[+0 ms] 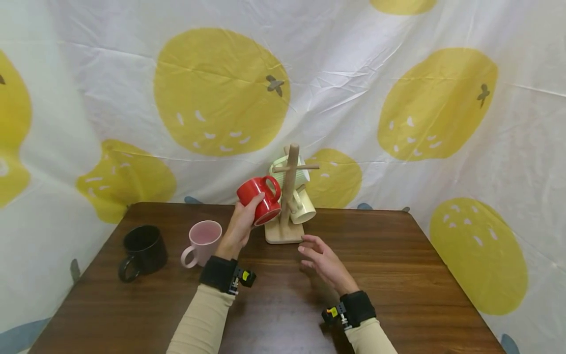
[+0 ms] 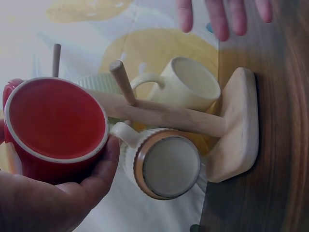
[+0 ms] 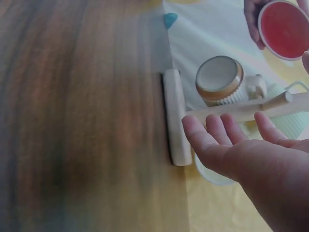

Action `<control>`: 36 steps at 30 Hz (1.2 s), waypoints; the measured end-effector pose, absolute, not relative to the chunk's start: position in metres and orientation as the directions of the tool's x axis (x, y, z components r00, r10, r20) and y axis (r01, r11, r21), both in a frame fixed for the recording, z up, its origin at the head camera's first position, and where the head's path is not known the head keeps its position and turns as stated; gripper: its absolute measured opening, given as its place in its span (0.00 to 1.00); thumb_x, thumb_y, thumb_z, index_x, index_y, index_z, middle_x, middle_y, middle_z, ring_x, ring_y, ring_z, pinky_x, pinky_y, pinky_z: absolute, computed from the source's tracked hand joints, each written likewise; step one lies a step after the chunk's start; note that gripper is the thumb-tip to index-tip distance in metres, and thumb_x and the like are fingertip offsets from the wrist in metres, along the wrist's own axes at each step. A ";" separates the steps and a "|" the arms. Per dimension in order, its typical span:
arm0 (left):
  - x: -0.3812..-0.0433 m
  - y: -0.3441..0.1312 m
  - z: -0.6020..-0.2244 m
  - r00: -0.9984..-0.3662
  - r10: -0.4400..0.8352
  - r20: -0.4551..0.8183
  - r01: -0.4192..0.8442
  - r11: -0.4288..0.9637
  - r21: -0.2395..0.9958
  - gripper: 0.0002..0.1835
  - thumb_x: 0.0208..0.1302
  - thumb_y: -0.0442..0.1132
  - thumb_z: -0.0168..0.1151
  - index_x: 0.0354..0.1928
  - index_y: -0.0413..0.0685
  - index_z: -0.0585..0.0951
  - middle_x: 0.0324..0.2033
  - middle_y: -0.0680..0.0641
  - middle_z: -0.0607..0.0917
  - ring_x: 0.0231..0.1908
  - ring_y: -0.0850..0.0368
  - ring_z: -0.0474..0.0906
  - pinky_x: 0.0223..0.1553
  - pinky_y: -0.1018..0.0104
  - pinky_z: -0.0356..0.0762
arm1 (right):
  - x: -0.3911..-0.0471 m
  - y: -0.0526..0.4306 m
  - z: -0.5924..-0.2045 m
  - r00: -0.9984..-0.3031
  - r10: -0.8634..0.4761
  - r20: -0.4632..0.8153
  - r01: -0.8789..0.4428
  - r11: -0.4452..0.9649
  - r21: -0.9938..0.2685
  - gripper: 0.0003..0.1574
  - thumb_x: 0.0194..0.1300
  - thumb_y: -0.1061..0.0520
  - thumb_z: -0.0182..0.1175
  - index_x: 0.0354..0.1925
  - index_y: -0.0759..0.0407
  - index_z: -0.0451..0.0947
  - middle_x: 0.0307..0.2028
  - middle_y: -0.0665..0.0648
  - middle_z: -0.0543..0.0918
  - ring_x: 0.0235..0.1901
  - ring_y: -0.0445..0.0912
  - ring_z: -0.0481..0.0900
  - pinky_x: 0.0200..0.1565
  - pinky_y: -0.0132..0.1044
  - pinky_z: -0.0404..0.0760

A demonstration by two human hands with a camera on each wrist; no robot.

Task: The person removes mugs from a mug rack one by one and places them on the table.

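My left hand [image 1: 240,220] grips a red mug [image 1: 254,194] by its body, thumb along the side. The mug is tilted, and its handle faces the post of a wooden mug tree [image 1: 289,189]; whether it touches a peg I cannot tell. A pale green striped mug [image 1: 302,176] hangs high on the tree, a cream mug [image 1: 305,210] lower right. The left wrist view also shows a ribbed white mug [image 2: 171,166] with a brown band, low on the tree. Fingers spread and holding nothing, my right hand [image 1: 329,263] hovers just right of the tree's base.
On the left part of the brown wooden table [image 1: 398,275] stand a black mug [image 1: 148,250] and a pink mug [image 1: 207,241], both upright. A white cloth [image 1: 336,98] with yellow fruit prints hangs behind the table, close to the tree.
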State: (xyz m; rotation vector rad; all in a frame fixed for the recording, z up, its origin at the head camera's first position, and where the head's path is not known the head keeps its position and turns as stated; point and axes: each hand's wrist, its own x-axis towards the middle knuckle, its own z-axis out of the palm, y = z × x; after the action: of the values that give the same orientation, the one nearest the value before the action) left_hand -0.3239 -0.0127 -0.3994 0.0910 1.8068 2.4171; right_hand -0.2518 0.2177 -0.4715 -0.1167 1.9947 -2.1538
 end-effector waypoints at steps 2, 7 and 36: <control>-0.323 -0.013 -0.401 -0.991 0.129 -0.029 -0.064 -0.274 0.960 0.37 0.68 0.54 0.59 0.71 0.47 0.57 0.63 0.42 0.74 0.59 0.47 0.73 0.52 0.59 0.76 | -0.253 0.217 -0.468 -0.977 -0.201 -0.070 0.085 -0.066 -0.994 0.35 0.70 0.54 0.60 0.69 0.62 0.60 0.67 0.73 0.61 0.66 0.61 0.63 0.66 0.59 0.66; -0.322 -0.013 -0.406 -0.992 0.123 -0.041 -0.073 -0.270 0.960 0.38 0.68 0.53 0.58 0.72 0.47 0.54 0.64 0.41 0.71 0.60 0.46 0.71 0.53 0.58 0.73 | -0.257 0.214 -0.457 -0.980 -0.195 -0.039 0.049 -0.050 -0.998 0.31 0.71 0.57 0.57 0.67 0.63 0.62 0.65 0.71 0.65 0.64 0.58 0.66 0.65 0.59 0.66; -0.320 -0.005 -0.439 -0.983 0.149 -0.107 -0.140 -0.229 0.963 0.39 0.67 0.52 0.60 0.70 0.41 0.54 0.63 0.37 0.70 0.59 0.44 0.72 0.49 0.63 0.75 | -0.276 0.206 -0.412 -0.991 -0.123 -0.060 0.053 0.064 -0.997 0.32 0.70 0.54 0.58 0.67 0.64 0.64 0.59 0.63 0.73 0.53 0.50 0.73 0.59 0.52 0.73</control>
State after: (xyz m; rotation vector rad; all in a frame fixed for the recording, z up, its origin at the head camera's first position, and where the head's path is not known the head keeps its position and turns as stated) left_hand -0.3200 -0.0054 -0.4385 0.0109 1.8239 2.3277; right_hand -0.2761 0.2056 -0.4119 -0.0730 2.1939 -2.0638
